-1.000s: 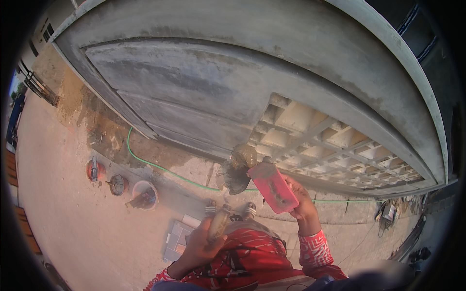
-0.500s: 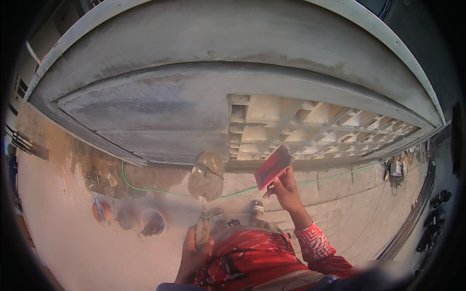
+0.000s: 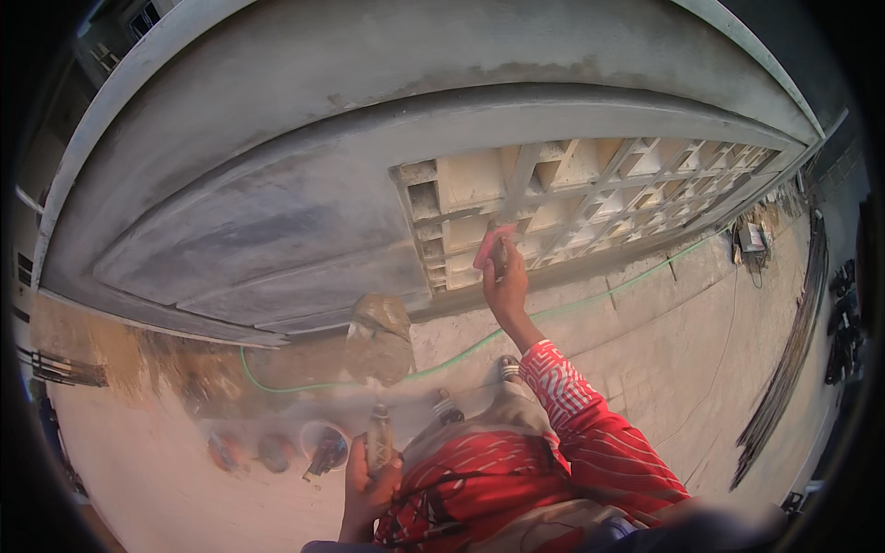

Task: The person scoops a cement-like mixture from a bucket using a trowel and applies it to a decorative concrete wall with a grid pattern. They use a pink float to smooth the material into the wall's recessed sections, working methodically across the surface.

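Note:
My left hand [image 3: 371, 484] is closed round the handle of a trowel [image 3: 379, 337], whose broad blade points away from me and looks coated in grey-brown mortar. In my right hand [image 3: 506, 288] is a red plastering float [image 3: 487, 247], gripped from behind and held up close to the wall. The float overlaps the lower left part of a pale openwork block grille [image 3: 562, 217] set in the grey plastered wall [image 3: 277, 230]. Whether the float touches the wall or grille I cannot tell. Both forearms reach forward, the right one farther.
A green hose [image 3: 461, 354] runs along the wall's foot. Several buckets stand at left, one white [image 3: 324, 446] with tools in it. Long thin rods [image 3: 784, 359] lie at right, near a small box [image 3: 751, 238] with cable. My sandalled feet show below.
My right hand has moved up and forward with the float, which has turned and come nearer the grille. The view has shifted and tilted. My left hand keeps the trowel low.

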A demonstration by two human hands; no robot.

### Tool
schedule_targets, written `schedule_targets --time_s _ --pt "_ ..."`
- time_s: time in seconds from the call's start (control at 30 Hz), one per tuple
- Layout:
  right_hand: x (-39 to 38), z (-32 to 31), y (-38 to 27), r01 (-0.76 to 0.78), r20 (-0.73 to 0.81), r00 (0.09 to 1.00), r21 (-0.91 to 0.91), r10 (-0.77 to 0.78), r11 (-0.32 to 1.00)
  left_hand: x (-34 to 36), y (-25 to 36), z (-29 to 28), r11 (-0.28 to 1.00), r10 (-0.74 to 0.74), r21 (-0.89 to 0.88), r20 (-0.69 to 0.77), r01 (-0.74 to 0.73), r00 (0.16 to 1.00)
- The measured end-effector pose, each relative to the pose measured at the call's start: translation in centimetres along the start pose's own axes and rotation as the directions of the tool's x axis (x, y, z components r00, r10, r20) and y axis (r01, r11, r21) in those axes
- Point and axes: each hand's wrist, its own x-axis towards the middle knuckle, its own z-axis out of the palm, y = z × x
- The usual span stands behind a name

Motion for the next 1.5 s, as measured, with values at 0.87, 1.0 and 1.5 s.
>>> schedule_targets --time_s 0.87,1.0,1.5 --pt "1.9 3.4 -2.5 -0.3 0.026 0.953 0.187 0.301 0.935 0.5 0.4 -1.9 1.0 -0.008 0.004 -0.071 0.009 0.997" --pt "0.5 2.3 -1.9 -0.297 0.101 0.954 0.184 0.282 0.937 0.7 0.3 -1.0 1.0 0.008 0.001 -0.083 -0.008 0.997" --pt "4.0 -1.9 -3.6 -0.476 0.177 0.879 0.361 0.442 0.802 1.3 0.0 2.8 1.0 0.024 -0.002 -0.093 -0.025 0.995"
